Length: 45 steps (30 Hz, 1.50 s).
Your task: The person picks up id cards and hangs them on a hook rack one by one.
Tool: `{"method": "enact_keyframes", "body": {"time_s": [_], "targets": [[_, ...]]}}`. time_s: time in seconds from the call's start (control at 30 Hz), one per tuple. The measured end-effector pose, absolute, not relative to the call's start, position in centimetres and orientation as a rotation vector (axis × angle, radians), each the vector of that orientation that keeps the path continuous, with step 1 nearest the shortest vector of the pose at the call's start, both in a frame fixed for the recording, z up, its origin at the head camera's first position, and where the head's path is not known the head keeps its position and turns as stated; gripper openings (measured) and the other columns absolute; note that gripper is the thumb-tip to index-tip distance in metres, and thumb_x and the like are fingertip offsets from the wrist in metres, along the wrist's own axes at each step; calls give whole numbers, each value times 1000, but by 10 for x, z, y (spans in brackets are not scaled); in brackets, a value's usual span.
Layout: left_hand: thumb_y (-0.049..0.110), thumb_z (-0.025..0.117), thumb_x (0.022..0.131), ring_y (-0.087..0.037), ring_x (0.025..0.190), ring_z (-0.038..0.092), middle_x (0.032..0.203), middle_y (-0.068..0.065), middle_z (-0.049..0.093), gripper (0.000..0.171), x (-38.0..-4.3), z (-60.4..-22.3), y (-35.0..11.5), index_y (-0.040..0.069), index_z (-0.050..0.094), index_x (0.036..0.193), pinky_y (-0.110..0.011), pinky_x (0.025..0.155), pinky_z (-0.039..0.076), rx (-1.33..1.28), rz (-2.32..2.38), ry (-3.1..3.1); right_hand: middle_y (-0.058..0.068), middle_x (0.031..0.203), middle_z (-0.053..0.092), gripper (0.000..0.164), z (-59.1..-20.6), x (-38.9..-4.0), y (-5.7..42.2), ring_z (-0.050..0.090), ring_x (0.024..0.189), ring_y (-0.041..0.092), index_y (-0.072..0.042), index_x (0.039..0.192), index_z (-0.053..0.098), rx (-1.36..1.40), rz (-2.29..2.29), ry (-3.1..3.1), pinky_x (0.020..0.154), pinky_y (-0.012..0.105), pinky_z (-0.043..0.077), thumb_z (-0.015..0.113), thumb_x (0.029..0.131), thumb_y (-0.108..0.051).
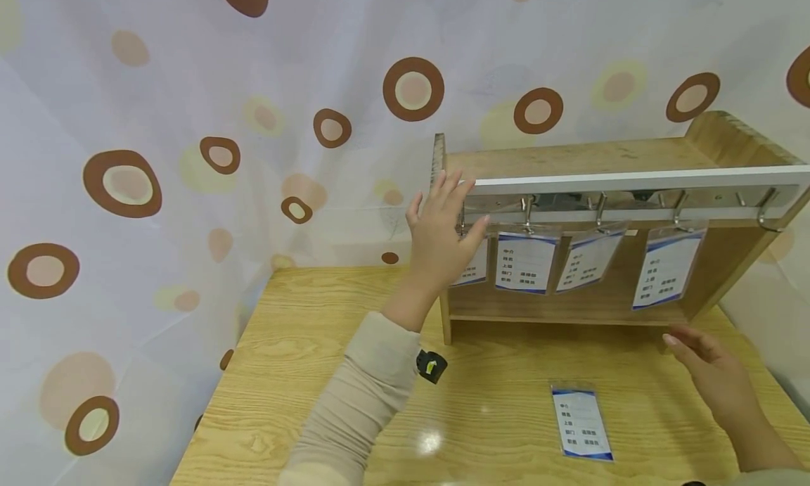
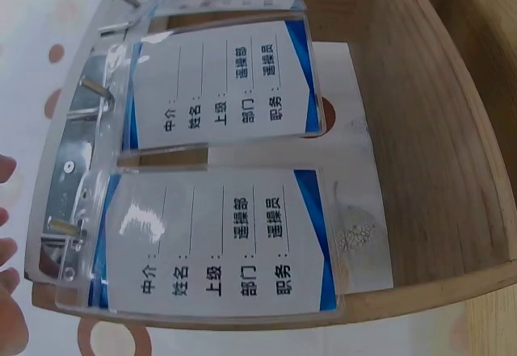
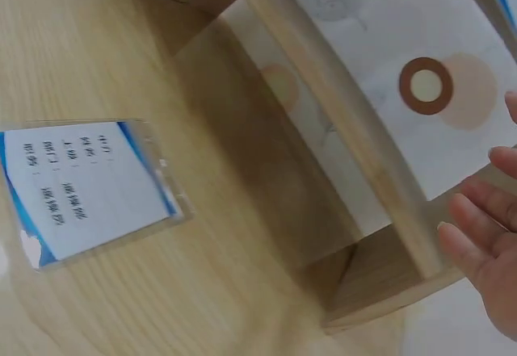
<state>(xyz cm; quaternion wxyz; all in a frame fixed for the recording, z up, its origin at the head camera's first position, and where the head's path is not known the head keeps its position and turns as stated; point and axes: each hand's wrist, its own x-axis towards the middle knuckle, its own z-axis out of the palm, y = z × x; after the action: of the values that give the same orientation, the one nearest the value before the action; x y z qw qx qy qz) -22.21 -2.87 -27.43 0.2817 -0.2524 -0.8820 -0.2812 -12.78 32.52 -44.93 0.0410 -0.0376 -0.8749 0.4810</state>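
My left hand is at the left end of the white hook rail, fingers extended and holding nothing; whether it touches the rail is hard to tell. Several clear-sleeved badge cards with blue corners hang from the metal hooks. In the left wrist view, a hanging badge card shows printed lines. My right hand is near the lower right corner of the wooden shelf, fingers loosely bent and empty. Another badge card lies flat on the table, left of that hand.
The wooden shelf unit stands on a light wood-grain table before a curtain with brown ring patterns. The rightmost hook carries no card. A black strap is at the left wrist.
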Motion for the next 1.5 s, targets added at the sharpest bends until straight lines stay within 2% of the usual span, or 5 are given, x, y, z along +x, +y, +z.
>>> {"method": "enact_keyframes", "body": {"time_s": [0.17, 0.4, 0.57, 0.77, 1.5], "targets": [[31, 52, 85, -11, 128, 12, 137, -1, 28, 51, -227, -274, -36, 12, 37, 129, -40, 100, 0, -650, -859, -2416, -25, 99, 40, 53, -463, -134, 312, 32, 85, -14, 1, 127, 35, -62, 1509, -2741, 79, 49, 35, 44, 89, -34], [31, 50, 86, -9, 127, 11, 138, 1, 27, 50, -235, -274, -40, 12, 37, 130, -41, 100, 4, -648, -942, -2451, -3, 104, 51, 57, -489, -138, 295, 41, 80, -16, 9, 123, 33, -16, 1582, -2785, 66, 14, 42, 54, 85, -28], [31, 51, 85, -10, 127, 14, 138, 1, 28, 51, -243, -276, -44, 11, 37, 130, -38, 100, 6, -647, -1015, -2435, 28, 120, 38, 61, -508, -140, 288, 48, 95, 6, 9, 127, 28, -8, 1609, -2862, 75, 27, 45, 53, 86, -29], [29, 54, 85, -8, 126, 16, 137, 3, 28, 52, -249, -281, -49, 13, 37, 131, -35, 100, 7, -643, -1107, -2417, 33, 122, 33, 67, -523, -144, 278, 35, 108, 45, 10, 128, 24, -46, 1677, -2918, 82, 48, 38, 56, 84, -28], [25, 58, 83, -6, 123, 24, 127, 3, 43, 43, -263, -295, -47, 13, 47, 122, -40, 99, 11, -695, -1192, -2203, 28, 106, 44, 70, -553, -156, 268, 38, 94, 47, 5, 109, 53, 290, 985, -3127, 77, 57, 31, 75, 57, -35]]}}
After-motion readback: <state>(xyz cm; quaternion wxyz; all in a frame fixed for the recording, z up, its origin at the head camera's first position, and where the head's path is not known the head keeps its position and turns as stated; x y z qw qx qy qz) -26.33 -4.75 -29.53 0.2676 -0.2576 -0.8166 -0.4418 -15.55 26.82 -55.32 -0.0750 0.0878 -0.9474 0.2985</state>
